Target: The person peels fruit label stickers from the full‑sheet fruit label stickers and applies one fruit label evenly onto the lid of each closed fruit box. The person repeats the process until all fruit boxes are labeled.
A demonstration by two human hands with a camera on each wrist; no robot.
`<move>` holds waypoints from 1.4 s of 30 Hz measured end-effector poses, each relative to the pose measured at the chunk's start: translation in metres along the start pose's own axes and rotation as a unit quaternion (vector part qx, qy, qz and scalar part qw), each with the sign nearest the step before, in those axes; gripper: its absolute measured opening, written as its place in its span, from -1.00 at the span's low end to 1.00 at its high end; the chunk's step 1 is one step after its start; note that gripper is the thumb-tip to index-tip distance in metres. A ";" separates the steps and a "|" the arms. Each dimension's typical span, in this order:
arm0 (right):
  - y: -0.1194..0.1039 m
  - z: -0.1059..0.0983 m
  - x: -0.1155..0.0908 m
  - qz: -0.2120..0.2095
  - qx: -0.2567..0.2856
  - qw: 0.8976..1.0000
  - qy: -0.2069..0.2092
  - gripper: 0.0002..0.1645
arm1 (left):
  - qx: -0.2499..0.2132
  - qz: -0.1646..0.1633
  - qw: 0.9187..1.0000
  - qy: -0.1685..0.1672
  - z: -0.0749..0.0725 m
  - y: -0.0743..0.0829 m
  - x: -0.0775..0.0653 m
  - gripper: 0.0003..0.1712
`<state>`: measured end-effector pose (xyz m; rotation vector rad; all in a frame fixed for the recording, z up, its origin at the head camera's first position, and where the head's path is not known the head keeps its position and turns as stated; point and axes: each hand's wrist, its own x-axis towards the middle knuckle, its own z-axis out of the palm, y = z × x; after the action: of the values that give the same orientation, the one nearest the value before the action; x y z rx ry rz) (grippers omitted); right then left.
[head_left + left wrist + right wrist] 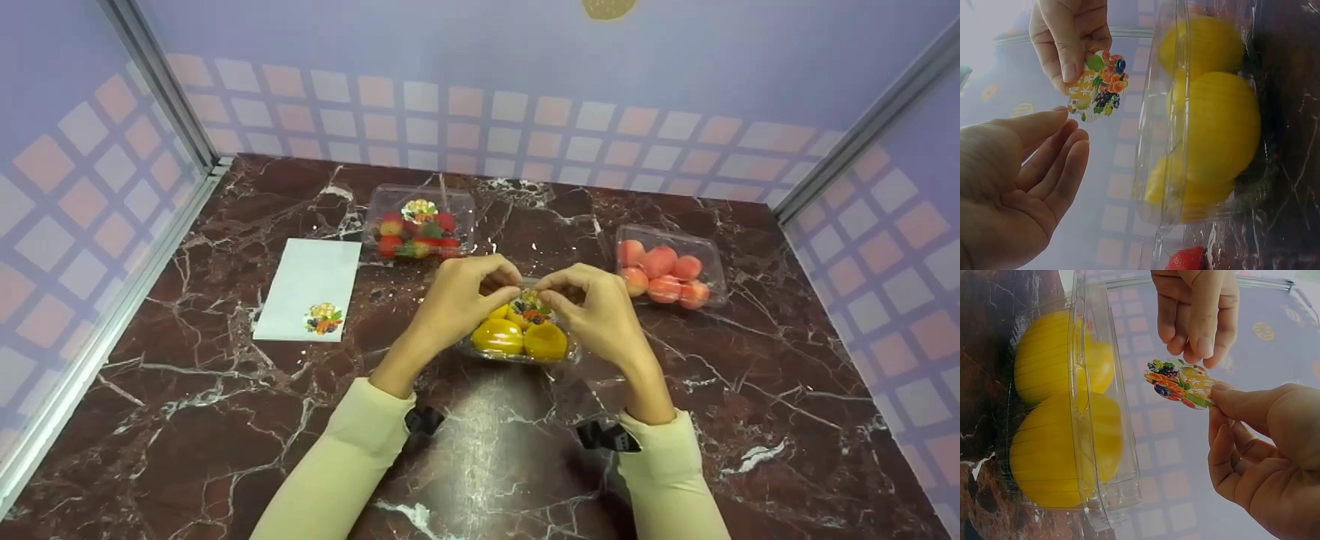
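Observation:
A fruit-printed sticker (1105,84) is pinched between the thumb and fingers of my right hand (600,311), above a clear plastic box (480,351). Inside that box lie several yellow fruits (498,336), its lid down over them. My left hand (469,296) hovers over the other side of the box. Its thumb and fingertips, bent loosely, come right up to the sticker's edge in the left wrist view. From the right wrist view, the sticker (1179,385) is tilted, its printed face visible.
Back left stands a clear box of strawberries (420,244) with a similar sticker (418,211) on its lid. A clear box of pinkish-red fruits (664,276) is at the right. The white sheet (311,281) at the left bears one sticker (322,319). Patterned panels (495,112) enclose the marbled table (262,465).

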<state>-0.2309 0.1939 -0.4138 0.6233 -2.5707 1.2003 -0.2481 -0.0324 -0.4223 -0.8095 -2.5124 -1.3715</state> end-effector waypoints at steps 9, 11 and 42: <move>0.001 0.002 0.001 0.006 -0.001 1.000 -0.011 -0.87 | 0.019 0.011 1.000 0.013 0.005 -0.002 0.000 -0.93; 0.001 0.003 0.001 0.009 0.002 1.000 -0.012 -0.86 | 0.021 0.012 1.000 0.014 0.006 -0.003 0.000 -0.94; 0.002 0.008 0.002 0.058 0.030 0.998 0.016 -0.87 | -0.055 -0.074 0.996 -0.018 0.002 -0.010 0.000 -0.95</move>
<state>-0.2341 0.1887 -0.4193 0.4676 -2.5841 1.3183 -0.2538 -0.0355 -0.4305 -0.6845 -2.5901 -1.5679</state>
